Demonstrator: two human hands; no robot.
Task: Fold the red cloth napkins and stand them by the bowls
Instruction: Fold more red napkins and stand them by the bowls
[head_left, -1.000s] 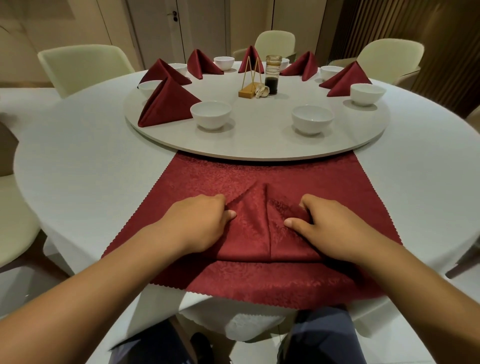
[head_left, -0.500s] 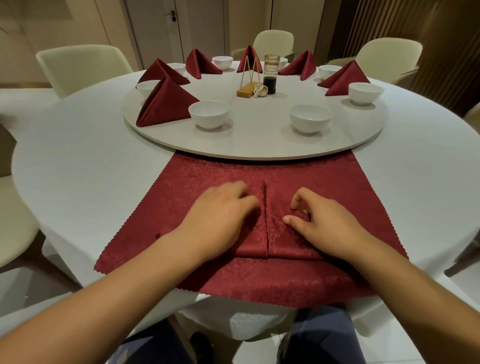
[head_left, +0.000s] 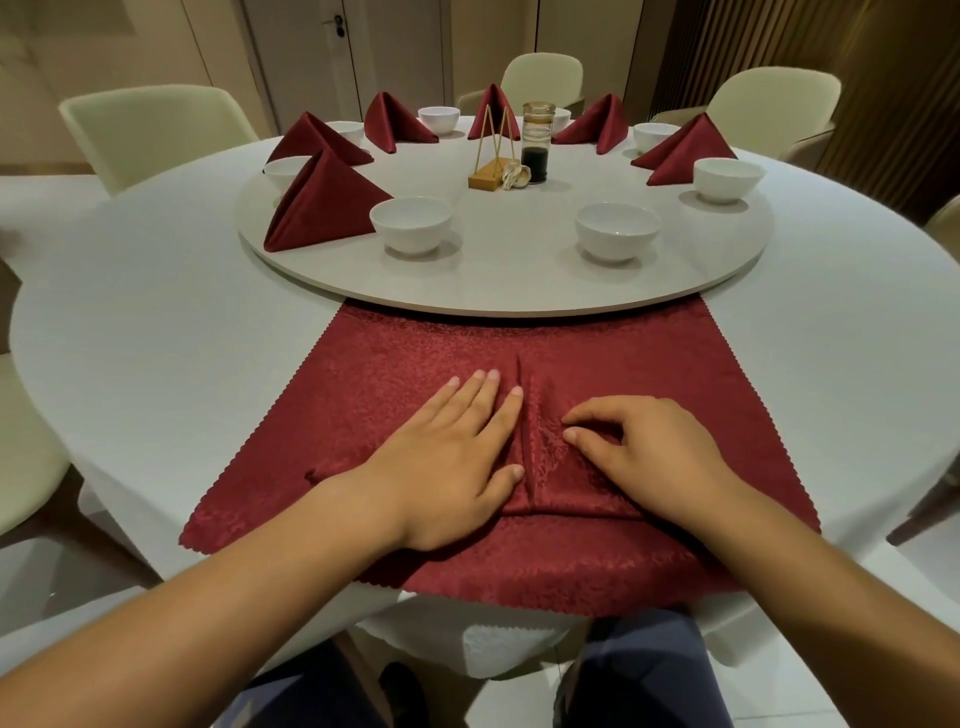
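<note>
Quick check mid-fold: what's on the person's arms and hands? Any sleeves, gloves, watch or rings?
Nothing is worn on either. The left hand and right hand are ungloved, with no rings showing and short, unpainted nails. The left forearm and right forearm are bare to the frame edge, with no sleeve, watch or bracelet in view.

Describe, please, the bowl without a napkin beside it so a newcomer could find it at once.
Start at the round turntable on the white table. Two white bowls sit along its near edge; take the right-hand bowl. Unlike the left-hand bowl, flanked by a standing red napkin, it has only bare board on either side.
</note>
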